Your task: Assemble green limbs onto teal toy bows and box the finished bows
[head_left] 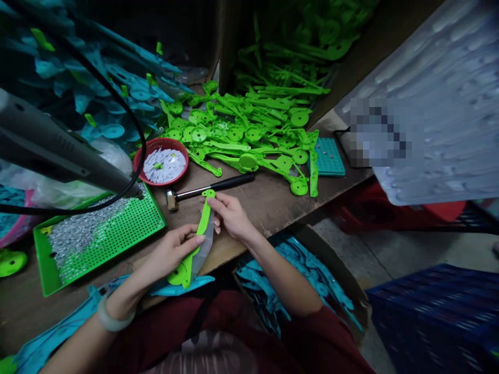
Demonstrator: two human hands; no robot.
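Though worn and stained, flat wooden workbench [268, 200] under the hammer [212, 187] serving as the one firm surface; bare matte brown plank. Beyond the hammer, spilling from a carton: heap of green plastic parts [249, 135], long flat arms ending in round discs, glossy and tangled; kept within reach, presumably as stock. Left of the hammer: green perforated tray [128, 228], gridded with small holes, strewn with silvery metal bits; likely laid flat to stop small pieces rolling. Just behind the hammer's head: red round bowl [136, 165] holding pale thin slips. Hammer itself laid down loose, dull metal head to the left, black handle to the right, untouched by either hand. Nearer than the hammer, over the bench edge: slim green handle piece [201, 226], curved, with a grey translucent blade-like strip beneath. Left hand [171, 249] pinching its lower, disc end, thumb on top; right hand [230, 213] pinching its upper tip between thumb and fingertips. Gripped at both ends, probably to keep the two layers aligned. Pale bangle [111, 319] on the left wrist
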